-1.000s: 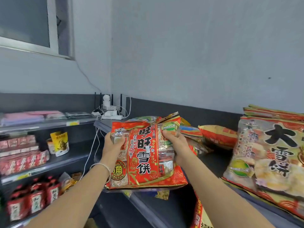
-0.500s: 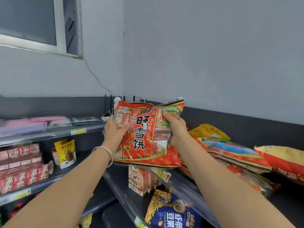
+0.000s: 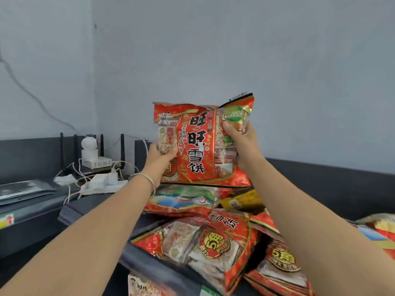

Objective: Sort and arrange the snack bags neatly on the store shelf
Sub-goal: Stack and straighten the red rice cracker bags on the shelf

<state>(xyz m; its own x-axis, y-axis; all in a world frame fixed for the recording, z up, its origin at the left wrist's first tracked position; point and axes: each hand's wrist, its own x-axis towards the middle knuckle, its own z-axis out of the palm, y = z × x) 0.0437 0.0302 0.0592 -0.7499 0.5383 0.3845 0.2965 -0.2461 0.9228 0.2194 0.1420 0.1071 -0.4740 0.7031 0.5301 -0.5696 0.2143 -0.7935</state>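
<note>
I hold a red snack bag (image 3: 198, 144) with black characters upright, above the top shelf and in front of the grey wall. My left hand (image 3: 159, 161) grips its lower left side, and my right hand (image 3: 239, 139) grips its upper right side. Directly below it lies a flat bag with green and blue print (image 3: 181, 199). Closer to me lie two red bags with round "5" badges, one at the shelf's front (image 3: 201, 242) and one further right (image 3: 277, 265). A yellow bag (image 3: 241, 201) peeks out between them.
The dark top shelf (image 3: 89, 207) runs along the wall. At its left end sit a router with antennas (image 3: 96, 159), a power strip (image 3: 102, 184) and loose white cables. More bags lie at the far right (image 3: 376, 229). A lower shelf holds packets (image 3: 141, 287).
I have lifted the red bag higher and carried it to the right, over the pile of bags. The view has swung right; the left side shelves are out of sight.
</note>
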